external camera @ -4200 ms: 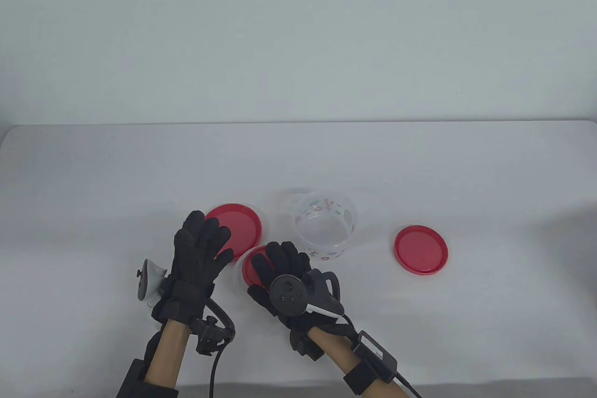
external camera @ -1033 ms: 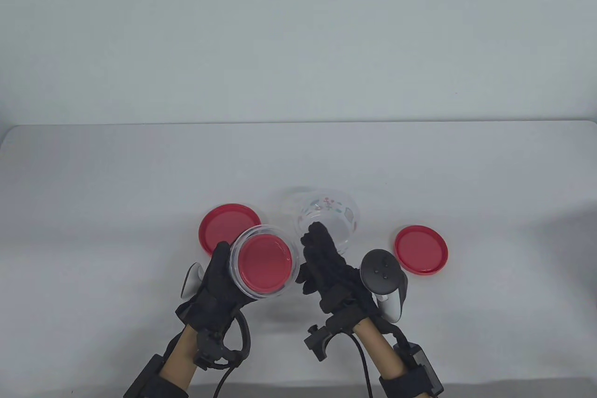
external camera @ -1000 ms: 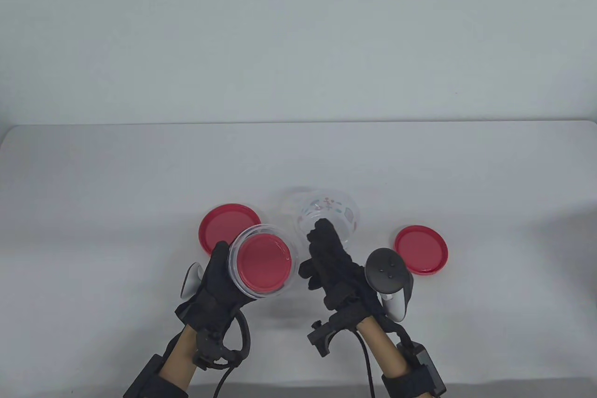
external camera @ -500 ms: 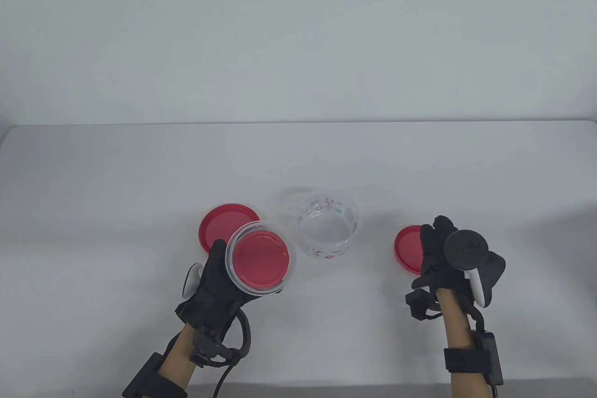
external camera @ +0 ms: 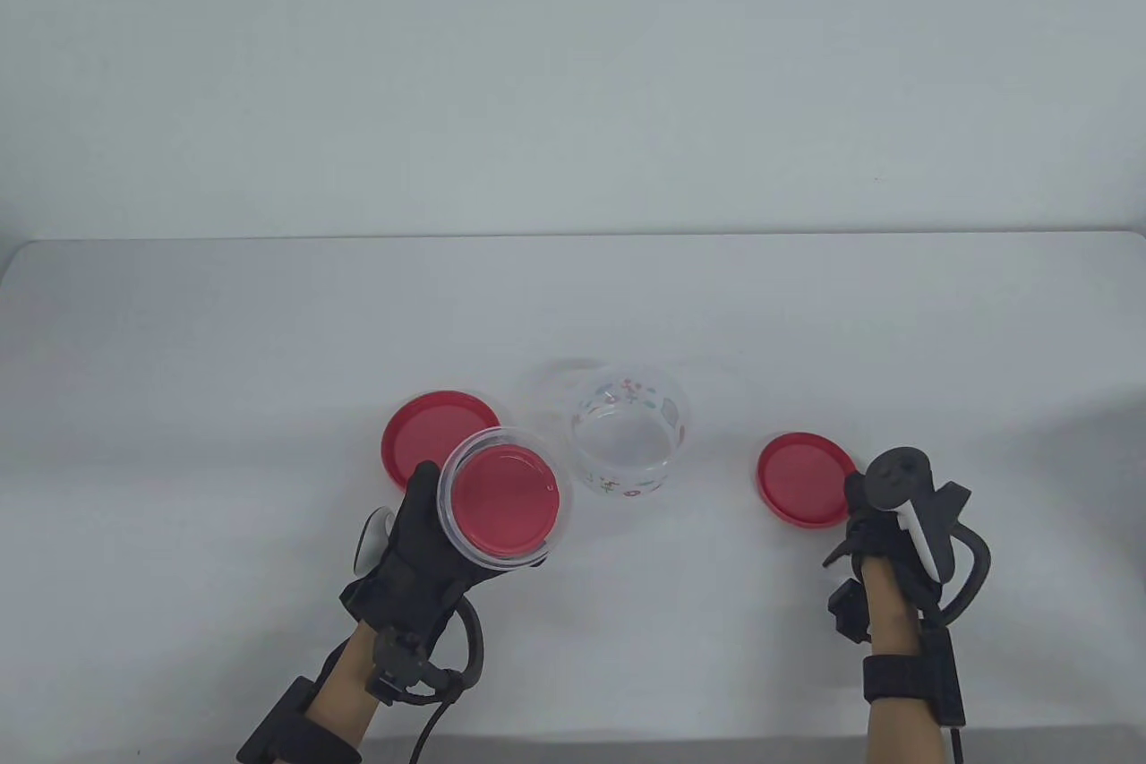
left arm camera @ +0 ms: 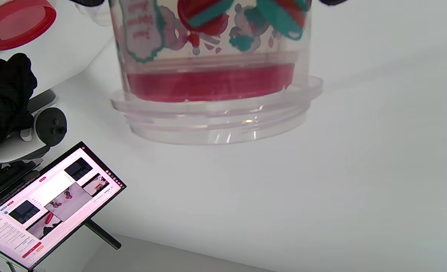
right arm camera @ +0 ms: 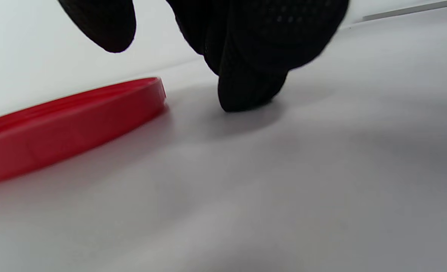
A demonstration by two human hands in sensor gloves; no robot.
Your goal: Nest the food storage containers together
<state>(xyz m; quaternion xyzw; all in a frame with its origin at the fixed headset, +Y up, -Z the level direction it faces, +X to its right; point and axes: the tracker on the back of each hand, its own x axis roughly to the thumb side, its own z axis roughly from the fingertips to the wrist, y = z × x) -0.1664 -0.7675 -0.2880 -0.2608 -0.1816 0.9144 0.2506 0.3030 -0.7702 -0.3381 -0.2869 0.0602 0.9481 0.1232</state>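
Left hand (external camera: pixel 421 531): grips clear container (external camera: pixel 503 497) with red lid inside, lifted, mouth toward camera | Right hand (external camera: pixel 882 531): fingertips (right arm camera: pixel 249 90) on table (external camera: pixel 269 334), just right of red lid (external camera: pixel 804 478), holding nothing; curl unclear | Printed container (external camera: pixel 629 440): upright, mid-table between hands

Clear printed tub (external camera: pixel 506 497) with a red lid inside is held up off the table, another clear tub (external camera: pixel 631 443) sits upright, red lids (external camera: pixel 439 434) (external camera: pixel 803 478) flat either side.
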